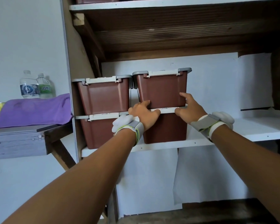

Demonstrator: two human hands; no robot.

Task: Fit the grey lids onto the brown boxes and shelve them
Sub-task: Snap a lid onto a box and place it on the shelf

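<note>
1. White shelf boards in a dark wooden frame fill the view from twelve to three o'clock. At nine o'clock a counter carries a purple cloth and two water bottles.
2. Four brown boxes stand on the shelf in two stacks of two, each already wearing its lid. The left stack sits tight against the frame post.
3. The top right box, near the centre of the view, is the one in hand. It sits on the lid of the bottom right box, or perhaps just above it. Both hands cover the ends of the seam, so I cannot say it is fully down.
4. The left grip curls round the box's lower left corner, at its seven o'clock, with the thumb lying along the lid below.
5. The right grip clasps the lower right corner, at five o'clock, with the thumb pressed up the front face. Its fingers are hidden behind the side wall.
6. Holding low at both corners makes sense. It steers the narrow base onto the lid beneath and lets the box be slid back.
7. Its grey lid rides higher than the neighbour's and nearly touches it, so the box probably needs squaring.
8. Bare shelf lies at three o'clock.
</note>
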